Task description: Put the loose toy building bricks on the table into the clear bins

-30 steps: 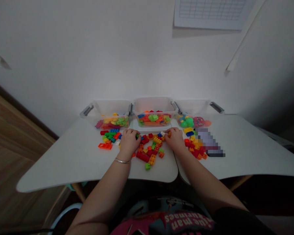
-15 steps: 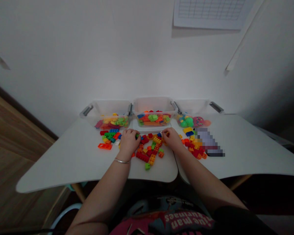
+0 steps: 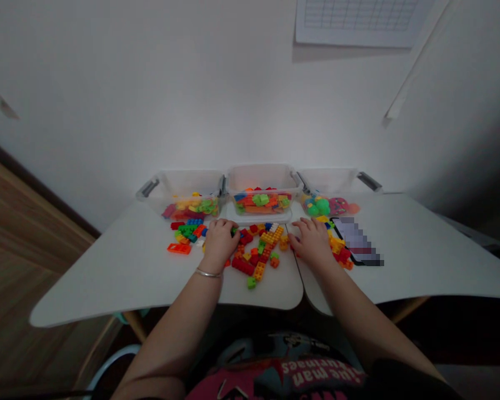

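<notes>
Two bare hands work at a white bench (image 3: 108, 278), two round-cornered laminate tops meeting at a central seam. The left hand (image 3: 219, 243) is arched, knuckles up, fingers curled down at the edge of a heap of loose plastic building bricks (image 3: 254, 253), close against a small green brick (image 3: 234, 230); the fingers hide whether anything is gripped, so I cannot tell. A silver bangle (image 3: 208, 273) circles that wrist. The right hand (image 3: 312, 241) is open, fingers spread low, nothing visibly held, between the central heap and a second scatter of yellow, orange and red bricks (image 3: 337, 247). A third group of bricks (image 3: 187, 231) lies left of the left hand, with a flat orange perforated plate (image 3: 179, 249) at its front. The glossy, studded pieces lie mostly one or two deep, probably keeping colours visible and within easy reach. Three clear plastic bins with grey handles stand in a row at the back: the left bin (image 3: 183, 189), middle bin (image 3: 260, 180) and right bin (image 3: 327, 186). Their placement against the wall appears to leave the front of the bench free. The right bin holds green balls (image 3: 317, 206) and a speckled pink ball (image 3: 338, 206).
</notes>
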Demonstrator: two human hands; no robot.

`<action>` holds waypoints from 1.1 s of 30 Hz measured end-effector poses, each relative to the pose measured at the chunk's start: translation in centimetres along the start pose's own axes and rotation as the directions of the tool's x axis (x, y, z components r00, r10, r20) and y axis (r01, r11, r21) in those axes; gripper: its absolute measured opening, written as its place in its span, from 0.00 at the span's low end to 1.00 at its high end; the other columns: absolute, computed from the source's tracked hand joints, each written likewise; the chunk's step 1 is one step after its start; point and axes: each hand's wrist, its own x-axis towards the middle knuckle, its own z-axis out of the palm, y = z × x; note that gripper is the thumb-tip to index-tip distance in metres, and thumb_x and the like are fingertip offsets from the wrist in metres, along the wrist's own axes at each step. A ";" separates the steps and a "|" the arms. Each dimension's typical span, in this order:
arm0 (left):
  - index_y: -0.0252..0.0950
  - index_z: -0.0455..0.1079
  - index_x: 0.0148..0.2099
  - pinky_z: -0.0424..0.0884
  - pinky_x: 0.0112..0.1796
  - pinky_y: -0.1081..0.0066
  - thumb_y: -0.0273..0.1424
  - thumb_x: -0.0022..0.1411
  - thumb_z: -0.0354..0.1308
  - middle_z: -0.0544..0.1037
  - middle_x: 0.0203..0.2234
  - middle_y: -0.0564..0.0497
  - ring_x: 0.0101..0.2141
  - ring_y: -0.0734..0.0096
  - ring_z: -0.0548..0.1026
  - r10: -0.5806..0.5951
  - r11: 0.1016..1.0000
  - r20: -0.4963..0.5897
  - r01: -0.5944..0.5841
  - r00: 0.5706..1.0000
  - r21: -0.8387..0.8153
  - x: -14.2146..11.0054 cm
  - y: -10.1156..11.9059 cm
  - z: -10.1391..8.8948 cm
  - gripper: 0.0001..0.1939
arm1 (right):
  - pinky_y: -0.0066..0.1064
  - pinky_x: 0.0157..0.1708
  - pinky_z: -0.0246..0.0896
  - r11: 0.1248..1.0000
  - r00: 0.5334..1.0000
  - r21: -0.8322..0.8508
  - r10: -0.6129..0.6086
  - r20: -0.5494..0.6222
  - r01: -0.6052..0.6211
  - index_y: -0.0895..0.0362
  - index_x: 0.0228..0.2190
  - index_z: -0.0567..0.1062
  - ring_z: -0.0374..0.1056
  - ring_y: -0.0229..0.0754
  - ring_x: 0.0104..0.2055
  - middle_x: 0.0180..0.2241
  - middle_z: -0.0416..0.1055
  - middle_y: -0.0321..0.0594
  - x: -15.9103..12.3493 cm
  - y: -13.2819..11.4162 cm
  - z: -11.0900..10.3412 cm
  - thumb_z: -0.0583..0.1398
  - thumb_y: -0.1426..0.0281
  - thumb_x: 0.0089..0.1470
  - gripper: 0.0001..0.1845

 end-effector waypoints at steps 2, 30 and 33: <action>0.38 0.76 0.44 0.65 0.51 0.59 0.35 0.62 0.53 0.77 0.41 0.45 0.48 0.54 0.69 -0.005 1.000 -0.002 0.005 1.000 -0.002 0.0 0.1 0.0 0.13 | 0.59 0.61 0.41 0.990 0.996 -0.109 0.093 0.014 -0.091 0.59 0.54 0.72 0.53 0.63 0.63 0.60 0.63 0.55 -0.9 0.1 0.2 0.56 0.58 0.57 0.27; 0.39 0.76 0.43 0.65 0.51 0.59 0.34 0.62 0.54 0.77 0.42 0.45 0.48 0.55 0.69 -0.006 1.000 0.006 0.006 1.000 -0.005 0.1 -0.1 0.1 0.12 | 0.36 0.53 0.59 0.984 0.997 0.181 -0.014 0.076 0.000 0.57 0.45 0.75 0.65 0.47 0.49 0.45 0.74 0.45 1.4 -2.2 1.9 0.57 0.70 0.53 0.17; 0.39 0.76 0.43 0.65 0.51 0.60 0.34 0.62 0.53 0.77 0.41 0.45 0.48 0.56 0.70 0.003 1.000 0.009 -0.003 1.000 -0.003 0.1 -0.1 0.1 0.12 | 0.37 0.53 0.59 0.970 0.999 0.245 -0.012 0.036 0.003 0.58 0.44 0.75 0.66 0.46 0.49 0.45 0.74 0.45 1.8 -2.5 2.0 0.57 0.70 0.53 0.16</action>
